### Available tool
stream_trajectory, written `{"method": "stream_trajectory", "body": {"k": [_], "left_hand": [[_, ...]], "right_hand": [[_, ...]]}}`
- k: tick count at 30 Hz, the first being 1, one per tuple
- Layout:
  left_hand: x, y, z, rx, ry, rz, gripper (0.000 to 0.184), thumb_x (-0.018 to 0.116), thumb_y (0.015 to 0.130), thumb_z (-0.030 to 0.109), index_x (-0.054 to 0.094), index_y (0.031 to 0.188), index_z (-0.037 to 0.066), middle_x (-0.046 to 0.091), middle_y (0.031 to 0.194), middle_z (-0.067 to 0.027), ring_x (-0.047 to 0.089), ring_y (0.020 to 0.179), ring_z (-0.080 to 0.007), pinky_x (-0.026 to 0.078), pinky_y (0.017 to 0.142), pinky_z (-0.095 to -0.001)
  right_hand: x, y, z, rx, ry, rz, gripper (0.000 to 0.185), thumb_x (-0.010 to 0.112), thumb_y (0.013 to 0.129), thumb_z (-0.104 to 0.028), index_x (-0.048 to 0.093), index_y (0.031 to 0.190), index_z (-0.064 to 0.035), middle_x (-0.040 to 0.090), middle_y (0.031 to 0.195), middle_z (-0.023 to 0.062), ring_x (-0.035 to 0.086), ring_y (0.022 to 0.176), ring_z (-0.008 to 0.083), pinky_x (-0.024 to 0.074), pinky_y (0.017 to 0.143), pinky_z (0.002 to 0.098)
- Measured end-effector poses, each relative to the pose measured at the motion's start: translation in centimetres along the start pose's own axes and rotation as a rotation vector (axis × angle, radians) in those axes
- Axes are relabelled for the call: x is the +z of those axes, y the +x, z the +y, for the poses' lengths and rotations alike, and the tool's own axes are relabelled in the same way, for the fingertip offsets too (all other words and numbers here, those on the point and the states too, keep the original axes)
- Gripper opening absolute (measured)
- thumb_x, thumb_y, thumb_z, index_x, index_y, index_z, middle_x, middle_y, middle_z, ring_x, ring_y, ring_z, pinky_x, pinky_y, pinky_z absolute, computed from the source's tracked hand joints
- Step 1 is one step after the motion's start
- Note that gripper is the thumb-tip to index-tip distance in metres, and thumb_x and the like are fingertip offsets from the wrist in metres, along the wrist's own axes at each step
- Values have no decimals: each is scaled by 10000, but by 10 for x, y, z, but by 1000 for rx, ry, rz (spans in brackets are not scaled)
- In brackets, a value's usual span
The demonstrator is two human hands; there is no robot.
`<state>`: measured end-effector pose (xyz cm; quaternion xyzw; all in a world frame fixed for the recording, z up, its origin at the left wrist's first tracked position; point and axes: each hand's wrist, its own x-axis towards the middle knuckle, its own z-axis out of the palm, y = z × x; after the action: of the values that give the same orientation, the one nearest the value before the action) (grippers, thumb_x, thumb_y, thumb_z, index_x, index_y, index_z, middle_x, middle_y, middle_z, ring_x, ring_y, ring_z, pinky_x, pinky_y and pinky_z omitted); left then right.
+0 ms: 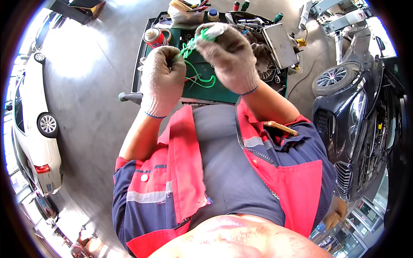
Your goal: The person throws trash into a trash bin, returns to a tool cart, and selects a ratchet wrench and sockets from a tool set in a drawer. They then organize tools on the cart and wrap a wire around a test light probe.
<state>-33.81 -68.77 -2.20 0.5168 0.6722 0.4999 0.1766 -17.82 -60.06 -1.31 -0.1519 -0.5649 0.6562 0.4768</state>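
Note:
Green cord [189,48] runs in a bunched tangle between my two gloved hands, above a green work surface [206,96]. My left hand [161,77], in a white knit glove, is closed with thumb and fingers pinched on the cord's left end. Higher up and to the right, my right hand [228,53] is closed round the other end, with a whitish, shiny piece [217,30] at its fingertips; what that piece is I cannot tell. A loose loop of cord hangs below. Behind it lies a small tool [193,80] with a red handle, partly hidden.
A red can [155,38], a tape roll [166,34] and a tub of tools [186,17] stand at the back. Sockets [251,23] and a metal box [279,45] lie right. Cars flank me: one white [36,129], one dark [350,124].

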Motion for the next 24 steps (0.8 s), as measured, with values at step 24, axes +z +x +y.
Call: {"method": "stream_trajectory", "body": {"k": [24], "left_hand": [[-10,28,-46,-292,-577,181,342,546,930,-60,593,1266,-17,633,1022,-64,630,841,-121,547,774,-249]], "right_hand": [[-50,36,-51,144,805,85,249,566,1073,-287,663,1190,-90,623,926,38,464,607,112,390,499,257]]}}
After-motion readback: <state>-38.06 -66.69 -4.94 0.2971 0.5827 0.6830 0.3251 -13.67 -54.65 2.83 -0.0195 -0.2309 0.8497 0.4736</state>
